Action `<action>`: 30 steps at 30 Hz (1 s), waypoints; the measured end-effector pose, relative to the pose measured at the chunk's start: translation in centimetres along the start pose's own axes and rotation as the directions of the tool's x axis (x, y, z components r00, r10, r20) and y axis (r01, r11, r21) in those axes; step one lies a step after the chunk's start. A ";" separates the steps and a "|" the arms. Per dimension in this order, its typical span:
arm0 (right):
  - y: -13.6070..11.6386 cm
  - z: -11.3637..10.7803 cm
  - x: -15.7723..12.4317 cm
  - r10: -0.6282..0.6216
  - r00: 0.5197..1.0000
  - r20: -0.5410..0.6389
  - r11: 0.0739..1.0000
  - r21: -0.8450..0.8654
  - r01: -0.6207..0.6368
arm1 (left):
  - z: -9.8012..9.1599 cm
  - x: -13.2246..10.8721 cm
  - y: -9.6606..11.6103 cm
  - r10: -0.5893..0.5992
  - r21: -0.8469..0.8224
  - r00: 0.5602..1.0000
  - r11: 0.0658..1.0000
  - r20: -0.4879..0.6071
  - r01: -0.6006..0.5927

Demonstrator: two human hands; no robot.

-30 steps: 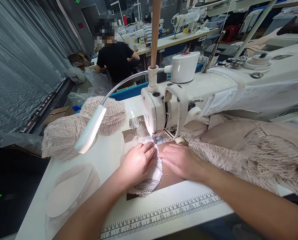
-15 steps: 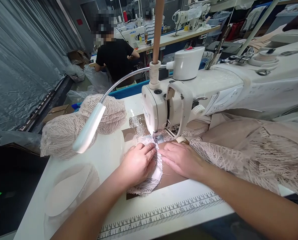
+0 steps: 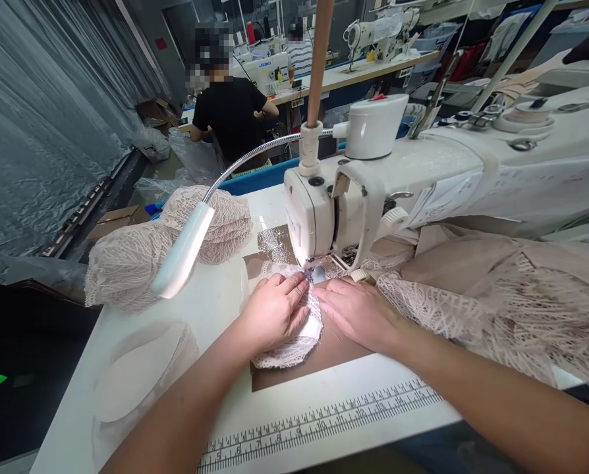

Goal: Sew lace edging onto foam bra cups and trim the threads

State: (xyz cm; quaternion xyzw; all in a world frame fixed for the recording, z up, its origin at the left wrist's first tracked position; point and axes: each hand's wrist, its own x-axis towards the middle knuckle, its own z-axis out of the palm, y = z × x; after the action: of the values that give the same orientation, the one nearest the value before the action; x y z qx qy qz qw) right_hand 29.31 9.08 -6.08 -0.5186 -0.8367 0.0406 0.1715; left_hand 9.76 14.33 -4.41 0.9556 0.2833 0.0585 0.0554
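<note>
A white sewing machine [image 3: 314, 214] stands over the table, its needle area just ahead of both hands. Beneath it lies a pale pink lace piece [image 3: 287, 352] with a cut curved edge. My left hand [image 3: 275, 309] presses on the lace, fingers close together and pointing at the presser foot. My right hand [image 3: 356, 309] rests flat on the brown plate [image 3: 334, 359], its fingertips at the lace's right edge near the needle. The needle tip itself is too small to make out.
Lace bundles [image 3: 131, 263] and a lamp head [image 3: 183, 250] are on the left, with sheer cups [image 3: 139, 375] nearer. Beige fabric [image 3: 512, 289] is heaped at right. A ruler strip [image 3: 324, 421] runs along the front. A person [image 3: 230, 118] sits beyond.
The lace piece has moved forward under the machine, its near edge now farther from the ruler. My left hand has shifted slightly forward with it. The whole view has shifted a little.
</note>
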 end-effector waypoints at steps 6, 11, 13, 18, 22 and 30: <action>0.1 -0.4 -0.7 -0.198 0.979 -0.038 0.966 0.161 0.202 | -3.0 -0.6 -0.4 -0.181 0.018 0.983 0.983 -0.041 0.182; 0.0 -0.5 -0.9 -0.276 0.960 0.047 0.945 0.193 0.263 | -5.6 -1.1 -0.8 -0.514 0.284 0.854 0.834 0.086 0.473; 0.0 -0.6 -0.9 -0.277 0.959 0.055 0.945 0.193 0.262 | -5.9 -1.4 -1.3 -0.583 0.325 0.799 0.792 0.149 0.517; -0.1 -0.8 -1.0 -0.274 0.960 0.065 0.950 0.171 0.260 | -5.1 -3.2 -2.7 -0.575 -0.095 0.793 0.794 0.200 0.600; -0.2 -0.9 -1.0 -0.276 0.960 0.057 0.948 0.181 0.262 | -3.5 -4.0 -1.9 -0.676 -0.816 0.696 0.247 0.241 0.522; -0.1 -0.9 -1.0 -0.242 0.970 0.035 0.953 0.194 0.231 | -1.4 -2.7 -0.1 -0.551 -0.898 0.709 -0.285 0.441 0.337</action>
State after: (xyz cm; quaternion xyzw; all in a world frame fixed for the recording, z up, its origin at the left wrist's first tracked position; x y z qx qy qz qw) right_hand 29.93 8.09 -5.48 -0.3948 -0.8896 0.1141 0.1992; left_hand 7.24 13.05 -3.22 0.4173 0.4882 0.2871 0.7107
